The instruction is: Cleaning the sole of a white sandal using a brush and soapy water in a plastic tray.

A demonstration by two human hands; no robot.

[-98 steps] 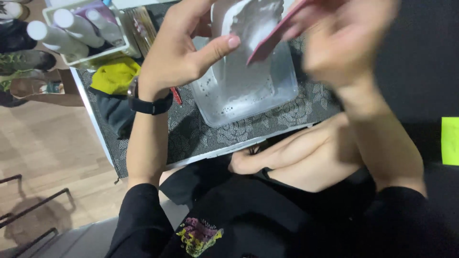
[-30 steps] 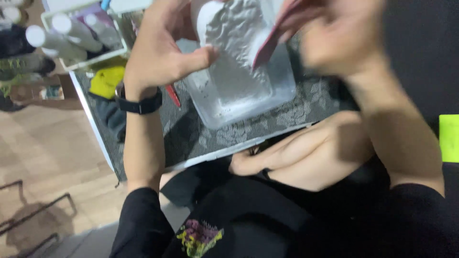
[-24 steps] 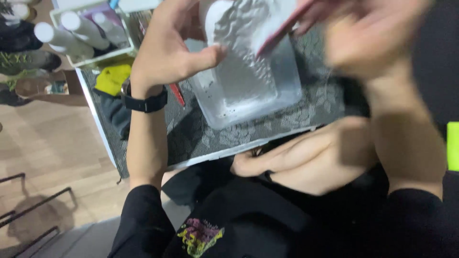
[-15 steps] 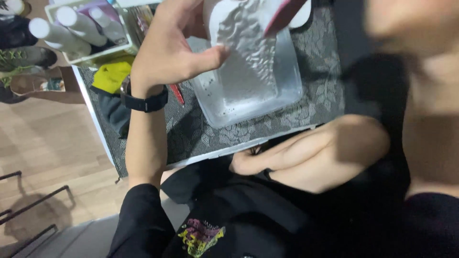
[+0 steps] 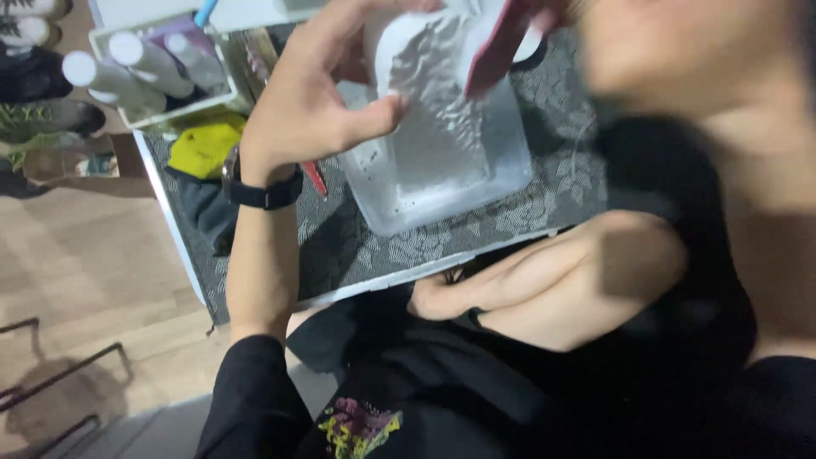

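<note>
My left hand [image 5: 310, 110], with a black watch on its wrist, grips a white, rough-surfaced cast piece [image 5: 429, 64] by thumb and fingers. It holds the piece over a clear plastic tray [image 5: 489, 183] dusted with white powder. A flat pink-red file [image 5: 491, 42] lies against the piece's right edge. My right hand [image 5: 663, 59] is close to the camera and badly blurred at the top right; its fingers seem to hold the file's upper end.
The tray stands on a grey leaf-patterned mat [image 5: 340, 251] on a small white table. A white box of bottles [image 5: 127, 68], a yellow cloth [image 5: 204, 144] and a red tool [image 5: 314, 178] lie to the left. My bare knee [image 5: 561, 280] sits below the table edge.
My right hand has come up towards the camera and to the right, growing larger and more blurred. The white piece stays in my left hand over the tray.
</note>
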